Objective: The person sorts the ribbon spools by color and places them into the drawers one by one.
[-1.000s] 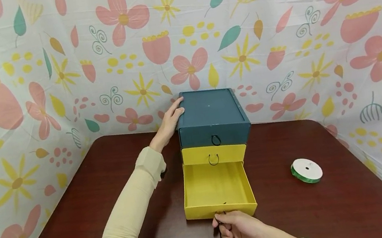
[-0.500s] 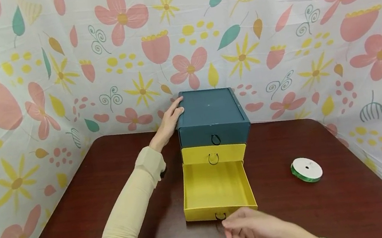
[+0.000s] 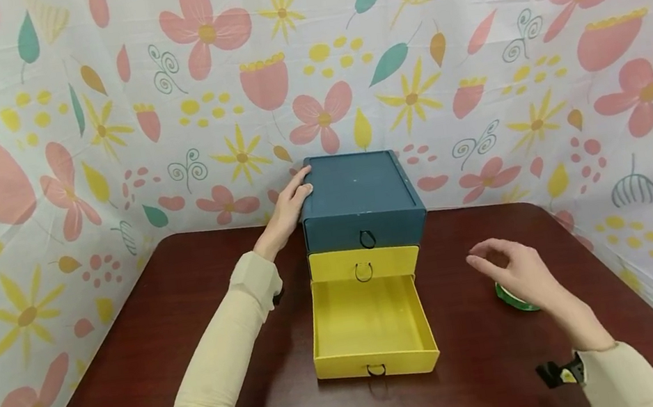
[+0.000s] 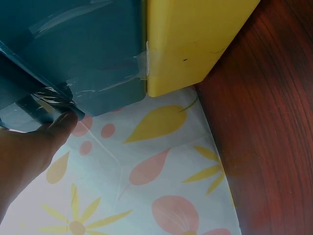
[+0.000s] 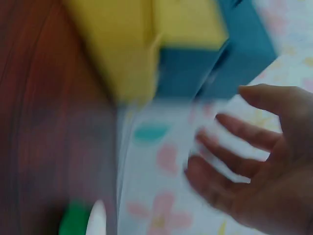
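My left hand [image 3: 287, 215] rests against the upper left side of a stacked drawer box with a dark blue top [image 3: 358, 184]. In the left wrist view its thumb lies by some clear tape on the blue side. The lowest yellow drawer [image 3: 369, 317] is pulled out, and its inside is bare. A black loop handle [image 3: 377, 370] hangs on its front. To the right, my right hand [image 3: 521, 273] hovers with loosely bent fingers and holds nothing. Below it, partly hidden in the head view, lies a spool of green ribbon [image 3: 513, 299].
Above the pulled-out drawer are a closed yellow drawer [image 3: 342, 266] and a closed blue drawer [image 3: 343, 232], each with a black loop. All stand on a dark red-brown table [image 3: 215, 262]. A flower-patterned cloth [image 3: 213, 122] hangs behind and at the sides.
My right hand has let go of the lowest drawer's loop handle and moved right and away from me, over the ribbon spool. My left hand stays on the box.
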`<act>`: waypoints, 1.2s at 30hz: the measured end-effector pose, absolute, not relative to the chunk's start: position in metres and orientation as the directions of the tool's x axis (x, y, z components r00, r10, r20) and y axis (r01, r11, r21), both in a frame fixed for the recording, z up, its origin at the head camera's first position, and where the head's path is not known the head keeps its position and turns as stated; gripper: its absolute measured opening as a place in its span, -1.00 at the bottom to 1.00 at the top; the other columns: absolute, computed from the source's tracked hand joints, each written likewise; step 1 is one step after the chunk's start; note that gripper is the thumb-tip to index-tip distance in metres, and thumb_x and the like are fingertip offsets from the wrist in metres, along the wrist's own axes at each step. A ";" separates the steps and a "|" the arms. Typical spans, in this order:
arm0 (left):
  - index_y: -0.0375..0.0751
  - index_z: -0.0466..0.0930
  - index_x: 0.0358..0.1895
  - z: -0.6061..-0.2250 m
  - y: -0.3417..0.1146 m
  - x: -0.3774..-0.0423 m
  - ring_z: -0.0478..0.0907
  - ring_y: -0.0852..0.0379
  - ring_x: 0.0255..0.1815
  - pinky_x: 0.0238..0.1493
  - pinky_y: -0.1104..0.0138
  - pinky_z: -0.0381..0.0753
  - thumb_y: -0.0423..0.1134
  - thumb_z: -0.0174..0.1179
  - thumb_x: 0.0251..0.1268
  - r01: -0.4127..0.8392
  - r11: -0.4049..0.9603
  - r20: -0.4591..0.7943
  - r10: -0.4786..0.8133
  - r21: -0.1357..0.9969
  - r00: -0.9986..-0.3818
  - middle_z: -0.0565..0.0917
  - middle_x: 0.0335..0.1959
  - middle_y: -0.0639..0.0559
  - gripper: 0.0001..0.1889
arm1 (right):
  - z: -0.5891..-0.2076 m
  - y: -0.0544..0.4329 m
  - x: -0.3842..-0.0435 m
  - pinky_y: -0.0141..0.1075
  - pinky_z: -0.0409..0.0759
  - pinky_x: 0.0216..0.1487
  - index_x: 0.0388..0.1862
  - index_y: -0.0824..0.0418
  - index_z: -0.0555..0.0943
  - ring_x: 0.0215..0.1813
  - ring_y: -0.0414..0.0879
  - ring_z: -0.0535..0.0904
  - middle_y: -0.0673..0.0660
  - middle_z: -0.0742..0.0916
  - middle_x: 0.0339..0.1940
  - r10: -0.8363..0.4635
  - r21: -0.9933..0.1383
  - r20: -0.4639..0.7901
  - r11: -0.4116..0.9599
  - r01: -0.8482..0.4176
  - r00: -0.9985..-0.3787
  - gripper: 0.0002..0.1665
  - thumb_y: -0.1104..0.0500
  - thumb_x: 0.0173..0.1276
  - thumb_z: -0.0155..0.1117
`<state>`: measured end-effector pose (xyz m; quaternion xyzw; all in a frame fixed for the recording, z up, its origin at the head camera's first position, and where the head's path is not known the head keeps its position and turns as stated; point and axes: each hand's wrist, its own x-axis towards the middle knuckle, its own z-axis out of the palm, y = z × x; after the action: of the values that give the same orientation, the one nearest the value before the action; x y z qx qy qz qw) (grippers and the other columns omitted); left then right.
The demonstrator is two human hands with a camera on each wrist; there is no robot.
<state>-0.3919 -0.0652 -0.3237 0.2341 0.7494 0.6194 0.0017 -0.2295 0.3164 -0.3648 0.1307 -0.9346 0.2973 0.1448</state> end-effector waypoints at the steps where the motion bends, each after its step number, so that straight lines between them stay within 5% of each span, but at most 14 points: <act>1: 0.21 0.05 0.54 -0.325 -0.066 -0.393 -0.01 0.03 0.58 0.50 0.01 0.08 0.06 -0.17 0.51 0.355 0.127 0.293 0.350 0.926 -0.890 -0.02 0.59 0.15 -0.43 | -0.369 0.324 -0.234 0.05 0.51 0.03 0.03 0.25 0.62 0.04 0.21 0.55 0.33 0.70 -0.04 -0.143 -0.446 0.345 0.845 -0.296 -0.928 -0.58 -0.03 0.37 0.24; 5: 0.22 0.06 0.53 -0.327 -0.066 -0.393 0.01 0.02 0.57 0.50 0.01 0.10 0.09 -0.16 0.51 0.367 0.131 0.304 0.348 0.921 -0.887 0.00 0.59 0.14 -0.42 | -0.389 0.350 -0.247 0.42 0.29 0.04 0.35 0.36 0.35 0.22 0.58 0.24 0.62 0.41 0.24 -0.066 -0.327 0.154 0.938 -0.114 -0.986 -0.11 -0.25 0.30 0.23; 10: 0.18 0.04 0.54 -0.323 -0.065 -0.390 -0.03 0.02 0.59 0.51 0.00 0.06 0.04 -0.16 0.52 0.350 0.128 0.285 0.362 0.928 -0.887 -0.03 0.59 0.13 -0.42 | -0.408 0.370 -0.254 0.50 0.33 -0.14 0.48 0.35 0.10 0.20 0.75 0.11 0.73 0.17 0.33 0.028 -0.260 -0.107 0.964 0.055 -0.994 0.17 -0.41 0.19 0.21; 17: 0.01 -0.01 0.56 -0.303 -0.067 -0.369 -0.05 -0.06 0.59 0.50 -0.01 0.08 -0.08 -0.18 0.54 0.328 0.120 0.261 0.385 0.937 -0.885 -0.06 0.60 0.00 -0.42 | -0.420 0.379 -0.258 0.23 0.45 -0.28 0.39 0.33 0.28 0.05 0.60 0.32 0.64 0.39 0.15 0.051 -0.236 -0.100 0.969 0.073 -0.994 -0.04 -0.25 0.22 0.27; 27: 0.13 0.04 0.55 -0.314 -0.067 -0.379 -0.06 0.00 0.60 0.52 0.00 0.05 0.00 -0.16 0.53 0.343 0.128 0.277 0.365 0.931 -0.889 -0.04 0.60 0.09 -0.43 | -0.417 0.358 -0.252 0.01 0.45 -0.37 0.30 0.38 0.41 -0.14 0.46 0.43 0.57 0.54 -0.05 -0.035 -0.270 0.021 0.962 -0.039 -0.999 -0.22 -0.08 0.24 0.31; 36: 0.01 0.00 0.56 -0.303 -0.067 -0.368 -0.09 -0.04 0.60 0.52 -0.01 0.04 -0.08 -0.19 0.55 0.333 0.128 0.263 0.384 0.934 -0.885 -0.07 0.60 0.01 -0.42 | -0.402 0.325 -0.238 -0.17 0.44 -0.38 0.33 0.34 0.41 -0.21 0.16 0.49 0.53 0.55 0.05 -0.131 -0.327 0.071 0.934 -0.147 -0.989 -0.20 -0.10 0.24 0.34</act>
<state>-0.3680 -0.0672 -0.3035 0.2389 0.7507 0.6155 0.0208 -0.2376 0.3254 -0.4022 0.0705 -0.9830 0.1679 0.0240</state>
